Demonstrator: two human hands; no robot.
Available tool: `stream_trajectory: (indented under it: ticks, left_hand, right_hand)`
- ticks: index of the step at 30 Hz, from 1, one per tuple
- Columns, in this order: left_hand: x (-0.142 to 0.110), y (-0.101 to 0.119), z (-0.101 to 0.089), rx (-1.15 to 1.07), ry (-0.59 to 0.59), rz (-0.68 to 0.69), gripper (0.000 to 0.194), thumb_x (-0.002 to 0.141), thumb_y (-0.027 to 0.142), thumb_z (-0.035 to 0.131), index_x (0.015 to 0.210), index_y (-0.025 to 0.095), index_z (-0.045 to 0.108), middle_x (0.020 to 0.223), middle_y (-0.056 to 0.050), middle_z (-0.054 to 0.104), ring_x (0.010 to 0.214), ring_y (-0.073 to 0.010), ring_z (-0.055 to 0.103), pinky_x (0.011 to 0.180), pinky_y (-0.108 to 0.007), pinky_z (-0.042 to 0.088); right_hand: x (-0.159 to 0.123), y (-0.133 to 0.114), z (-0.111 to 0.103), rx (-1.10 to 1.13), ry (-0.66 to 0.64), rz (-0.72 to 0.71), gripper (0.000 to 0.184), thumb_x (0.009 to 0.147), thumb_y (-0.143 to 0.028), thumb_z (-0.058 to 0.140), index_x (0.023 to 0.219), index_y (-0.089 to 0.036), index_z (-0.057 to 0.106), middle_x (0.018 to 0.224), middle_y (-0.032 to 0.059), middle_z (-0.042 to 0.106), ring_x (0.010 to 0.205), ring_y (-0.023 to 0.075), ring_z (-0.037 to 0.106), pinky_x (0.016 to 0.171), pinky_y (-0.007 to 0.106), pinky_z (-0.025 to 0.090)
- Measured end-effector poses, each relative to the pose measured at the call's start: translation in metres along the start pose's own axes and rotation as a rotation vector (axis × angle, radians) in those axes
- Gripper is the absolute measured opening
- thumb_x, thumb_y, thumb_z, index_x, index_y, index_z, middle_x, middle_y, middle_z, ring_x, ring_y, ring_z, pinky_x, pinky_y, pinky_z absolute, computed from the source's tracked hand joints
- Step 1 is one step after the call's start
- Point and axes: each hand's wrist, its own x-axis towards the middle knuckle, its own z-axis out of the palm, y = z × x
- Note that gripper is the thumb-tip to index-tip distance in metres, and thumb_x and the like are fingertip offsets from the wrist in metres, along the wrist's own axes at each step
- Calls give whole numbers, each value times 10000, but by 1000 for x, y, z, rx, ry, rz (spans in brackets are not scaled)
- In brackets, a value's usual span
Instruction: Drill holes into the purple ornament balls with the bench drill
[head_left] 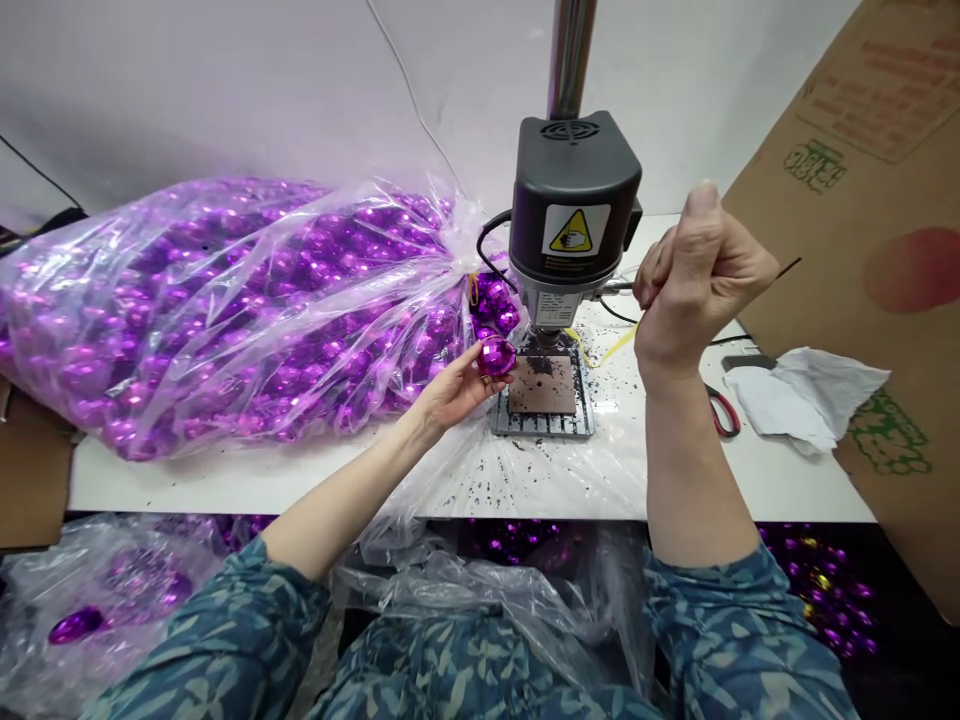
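Observation:
My left hand (pixel 459 388) pinches a shiny purple faceted ball (pixel 496 356) between thumb and fingers. The ball is held just left of the chuck (pixel 546 338) of a black bench drill press (pixel 576 185). Closed in a fist, my right hand (pixel 701 275) grips the feed lever (pixel 616 288) on the drill's right side; most of the lever is hidden by the fingers. Under the chuck, a brown board (pixel 544 392) with a small dark hole lies on the slotted metal base (pixel 544 433). Dark shavings are scattered over both.
A large clear bag (pixel 247 310) of purple balls lies at left, its mouth near the drill. Red-handled scissors (pixel 724 412) and crumpled white paper (pixel 810 390) lie at right beside a tall cardboard box (pixel 870 260). Plastic sheeting (pixel 510 590) hangs below the table edge.

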Motion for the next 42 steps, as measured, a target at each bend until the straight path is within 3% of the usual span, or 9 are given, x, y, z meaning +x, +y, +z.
stream_trajectory:
  ticks: [3,7,14,21,28,35,42]
  left_hand:
    - [6,-15,-7,80,11,55,419,945,370,812,1299,201,664,1224,-100,778,1016,-201,754,877,-347,638]
    - [18,-31,-16,337,42,173,605,813,315,935,1316,179,626,1224,-111,774,1050,-211,739,917,-373,623]
    - [39,-47,-22,555,-15,266,593,846,405,892,1338,196,637,1272,-125,758,1148,-254,721,1032,-461,600]
    - [51,-55,-19,678,-43,333,632,819,437,893,1346,206,631,1251,-124,766,1083,-270,748,1000,-493,617]
    - [43,-51,-1,851,6,364,605,763,309,930,1303,214,675,1114,-76,743,938,-224,696,956,-458,598]
    - [37,-59,15,805,27,415,533,715,222,952,1183,234,697,1171,-83,740,1097,-287,684,1035,-491,566]
    - [42,-68,14,777,-14,415,552,761,255,922,1245,215,658,1256,-112,732,1154,-292,700,1100,-515,547]
  right_hand:
    - [0,2,0,-17,-20,-5,620,1039,-537,525,539,-205,367,460,-72,292,393,21,312,457,257,279]
    - [1,2,1,-13,0,37,668,966,-688,532,520,-224,352,436,-73,282,383,39,309,464,290,292]
    - [1,2,1,60,-5,-10,631,995,-565,577,525,-220,336,432,-72,291,386,35,325,458,286,296]
    - [0,-1,2,24,-5,32,670,962,-670,548,533,-223,293,444,-73,291,390,32,318,471,276,325]
    - [0,-6,4,-33,-2,41,691,930,-775,465,546,-238,262,439,-71,264,385,38,293,445,289,299]
    - [0,-8,5,-121,18,72,729,884,-866,389,532,-243,247,428,-58,261,382,52,305,453,300,330]
    - [-8,-1,2,23,82,14,696,933,-710,588,508,-234,311,421,-64,268,367,61,295,449,326,281]
